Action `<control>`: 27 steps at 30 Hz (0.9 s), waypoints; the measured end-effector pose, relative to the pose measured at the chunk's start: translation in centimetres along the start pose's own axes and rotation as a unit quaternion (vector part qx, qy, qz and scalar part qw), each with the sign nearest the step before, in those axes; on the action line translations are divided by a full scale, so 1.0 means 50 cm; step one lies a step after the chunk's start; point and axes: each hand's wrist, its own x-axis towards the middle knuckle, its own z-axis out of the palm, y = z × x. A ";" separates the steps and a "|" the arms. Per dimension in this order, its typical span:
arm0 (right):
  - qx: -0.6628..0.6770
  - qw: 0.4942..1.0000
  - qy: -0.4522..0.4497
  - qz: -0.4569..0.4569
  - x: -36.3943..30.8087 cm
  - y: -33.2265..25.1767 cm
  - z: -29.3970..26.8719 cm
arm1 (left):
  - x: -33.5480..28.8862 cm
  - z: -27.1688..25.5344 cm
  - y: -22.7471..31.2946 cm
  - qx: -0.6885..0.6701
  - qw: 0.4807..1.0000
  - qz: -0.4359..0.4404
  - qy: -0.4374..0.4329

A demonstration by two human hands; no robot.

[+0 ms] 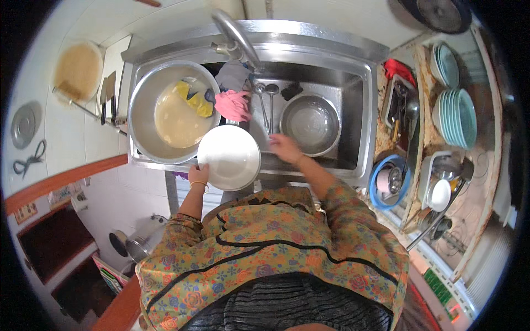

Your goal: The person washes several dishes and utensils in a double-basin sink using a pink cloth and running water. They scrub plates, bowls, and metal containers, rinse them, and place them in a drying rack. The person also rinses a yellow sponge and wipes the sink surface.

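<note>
My left hand (199,174) grips the rim of a round white bowl (229,157) at the front edge of the sink, between the two basins. Over the right basin, my right hand (285,148) is closed near the handle ends of two metal ladles (271,105); what its fingers hold, if anything, is too small and blurred to name. Just right of that hand, a round metal basin (310,124) holds water. Left of the bowl stands a large metal pot (141,105) with cloudy tan liquid and a yellow and dark cloth (196,99) in it.
A curved faucet (236,36) rises behind the sink. Pink (233,105) and grey cloths (234,75) hang over the divider. Knives (108,96) stand in a wall holder at left. On the right, a rack holds stacked pale green bowls (457,118) and a blue basin (390,182).
</note>
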 end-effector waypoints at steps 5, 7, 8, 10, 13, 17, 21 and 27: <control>0.048 0.998 0.033 0.039 0.079 0.095 0.181 | -0.013 -0.036 -0.004 -0.112 0.990 0.082 -0.029; 0.063 0.992 0.060 0.089 0.070 0.096 0.161 | -0.040 -0.077 0.069 -0.169 0.975 0.130 -0.065; 0.132 0.983 0.063 0.108 0.059 0.090 0.151 | -0.057 -0.098 0.118 -0.146 0.967 0.200 -0.056; 0.248 0.955 0.079 0.144 0.037 0.078 0.131 | -0.095 -0.131 0.232 -0.129 0.946 0.292 -0.055; 0.492 0.856 0.059 0.149 0.015 0.064 0.125 | -0.153 -0.150 0.411 -0.033 0.919 0.393 -0.004; 0.638 0.759 -0.043 0.124 0.002 0.066 0.146 | -0.224 -0.119 0.595 0.057 0.873 0.485 0.008; 0.705 0.698 -0.085 0.090 -0.037 0.077 0.124 | -0.273 -0.080 0.674 0.146 0.849 0.507 0.026; 0.708 0.705 0.019 -0.016 -0.180 0.134 -0.022 | -0.258 -0.032 0.651 0.080 0.848 0.517 -0.087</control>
